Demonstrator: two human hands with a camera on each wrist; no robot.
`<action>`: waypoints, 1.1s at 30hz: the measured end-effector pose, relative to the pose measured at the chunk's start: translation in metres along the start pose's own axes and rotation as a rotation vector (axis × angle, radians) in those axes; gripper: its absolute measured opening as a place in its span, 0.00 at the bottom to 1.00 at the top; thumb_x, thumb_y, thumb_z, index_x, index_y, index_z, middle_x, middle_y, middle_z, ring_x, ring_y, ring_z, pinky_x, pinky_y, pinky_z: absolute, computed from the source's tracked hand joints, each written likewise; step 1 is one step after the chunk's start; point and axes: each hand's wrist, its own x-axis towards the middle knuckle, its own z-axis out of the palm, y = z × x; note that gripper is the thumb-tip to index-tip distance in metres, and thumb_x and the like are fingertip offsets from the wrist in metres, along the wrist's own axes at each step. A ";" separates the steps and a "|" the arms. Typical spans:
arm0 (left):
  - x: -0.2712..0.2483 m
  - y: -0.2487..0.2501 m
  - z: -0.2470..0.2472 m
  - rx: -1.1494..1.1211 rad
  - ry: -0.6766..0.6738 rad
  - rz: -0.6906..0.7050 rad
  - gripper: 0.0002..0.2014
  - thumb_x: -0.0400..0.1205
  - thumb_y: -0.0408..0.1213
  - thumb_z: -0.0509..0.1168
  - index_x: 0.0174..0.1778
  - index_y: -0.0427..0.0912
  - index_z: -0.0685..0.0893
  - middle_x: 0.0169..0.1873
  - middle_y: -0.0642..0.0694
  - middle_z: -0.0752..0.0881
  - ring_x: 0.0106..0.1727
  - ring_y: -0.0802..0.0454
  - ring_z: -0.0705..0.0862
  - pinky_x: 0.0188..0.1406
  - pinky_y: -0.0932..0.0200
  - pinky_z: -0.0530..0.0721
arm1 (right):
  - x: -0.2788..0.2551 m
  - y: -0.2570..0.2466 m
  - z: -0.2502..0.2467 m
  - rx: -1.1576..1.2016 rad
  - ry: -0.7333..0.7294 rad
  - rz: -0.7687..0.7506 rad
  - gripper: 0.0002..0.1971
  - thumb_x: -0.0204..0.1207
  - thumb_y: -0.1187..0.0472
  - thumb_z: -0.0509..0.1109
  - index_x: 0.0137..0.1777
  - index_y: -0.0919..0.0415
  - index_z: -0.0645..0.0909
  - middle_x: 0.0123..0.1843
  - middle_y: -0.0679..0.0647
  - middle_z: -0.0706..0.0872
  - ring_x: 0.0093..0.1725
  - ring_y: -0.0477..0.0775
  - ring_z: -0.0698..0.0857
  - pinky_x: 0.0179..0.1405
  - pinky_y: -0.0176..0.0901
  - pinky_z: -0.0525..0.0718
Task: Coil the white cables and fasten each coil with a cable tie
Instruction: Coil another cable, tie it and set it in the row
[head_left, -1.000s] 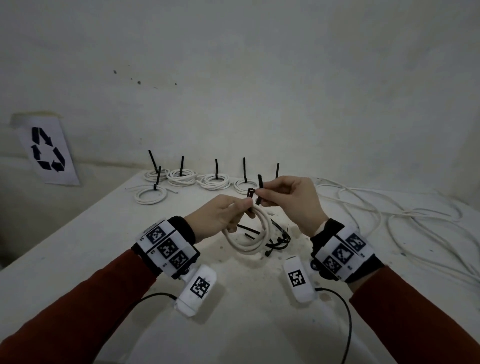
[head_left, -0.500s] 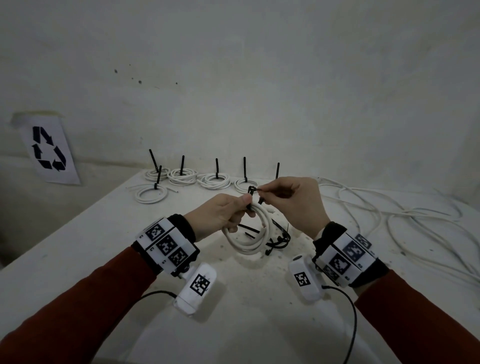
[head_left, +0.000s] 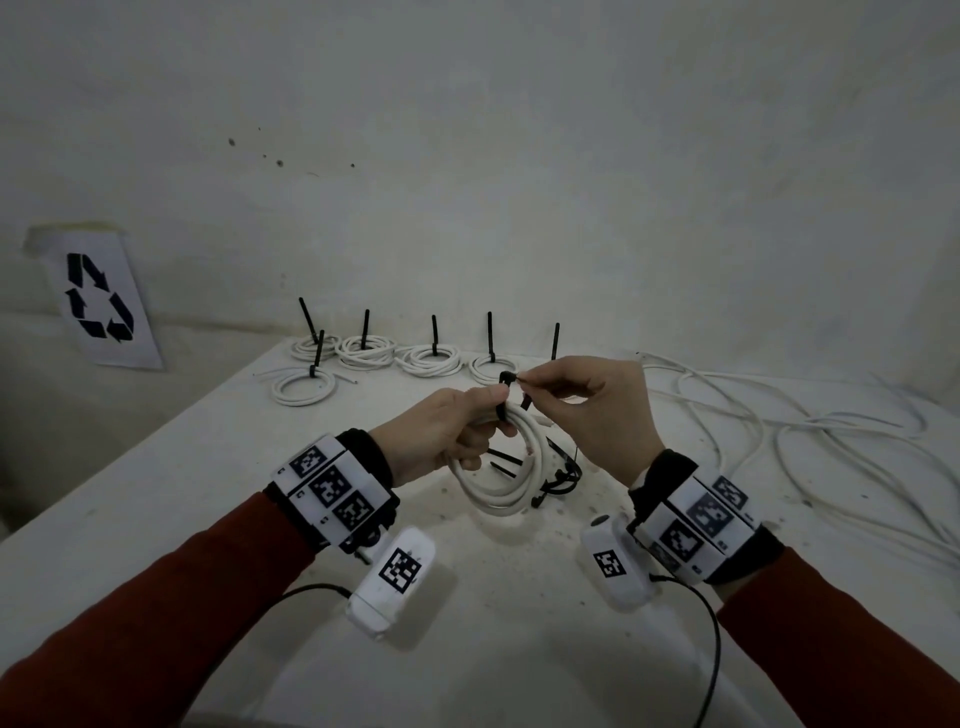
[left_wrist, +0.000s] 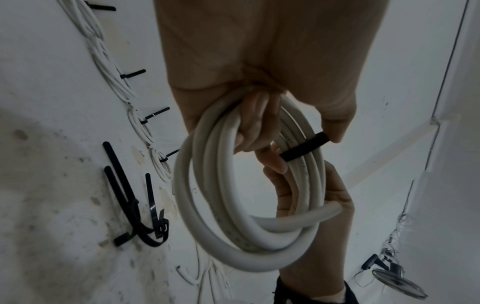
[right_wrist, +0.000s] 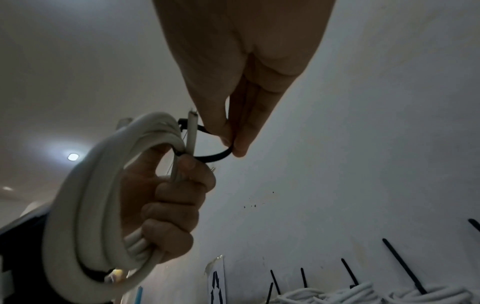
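My left hand (head_left: 457, 431) grips a white cable coil (head_left: 506, 478) held upright above the table, fingers curled through its loop (left_wrist: 257, 127). A black cable tie (head_left: 506, 384) wraps the top of the coil (left_wrist: 303, 149). My right hand (head_left: 582, 395) pinches the tie's tail between thumb and fingertips (right_wrist: 231, 144), just right of the coil (right_wrist: 85, 205), with the tie forming a loose black loop (right_wrist: 215, 156). A short free cable end (right_wrist: 192, 131) sticks up beside the tie.
Several tied coils (head_left: 426, 358) with upright black tie tails line the table's back edge. Spare black cable ties (head_left: 561, 473) lie under the held coil (left_wrist: 135, 205). Loose white cable (head_left: 779, 436) sprawls at the right. A recycling sign (head_left: 98, 301) leans on the wall at left.
My right hand has shifted right and lowered its wrist, drawing the tie's tail sideways away from the coil. The left hand keeps holding the coil in place.
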 end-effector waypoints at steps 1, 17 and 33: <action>0.001 0.000 0.000 -0.019 -0.008 -0.017 0.22 0.75 0.56 0.63 0.35 0.37 0.80 0.19 0.55 0.59 0.19 0.59 0.56 0.22 0.66 0.65 | 0.000 0.000 0.001 -0.032 0.009 -0.042 0.05 0.70 0.71 0.77 0.44 0.64 0.90 0.38 0.46 0.90 0.37 0.41 0.88 0.41 0.29 0.85; 0.002 -0.007 -0.009 -0.237 -0.013 0.071 0.19 0.77 0.50 0.60 0.30 0.44 0.89 0.18 0.55 0.59 0.18 0.60 0.58 0.25 0.65 0.65 | 0.006 -0.004 0.001 0.014 0.093 0.013 0.09 0.71 0.72 0.76 0.45 0.57 0.90 0.39 0.45 0.90 0.38 0.42 0.89 0.43 0.35 0.88; 0.000 -0.008 -0.009 -0.197 -0.020 0.073 0.19 0.77 0.51 0.61 0.33 0.42 0.90 0.18 0.54 0.60 0.20 0.58 0.57 0.25 0.64 0.65 | 0.007 -0.005 0.002 -0.079 0.087 -0.140 0.04 0.70 0.71 0.77 0.44 0.65 0.91 0.39 0.49 0.90 0.37 0.43 0.89 0.41 0.35 0.88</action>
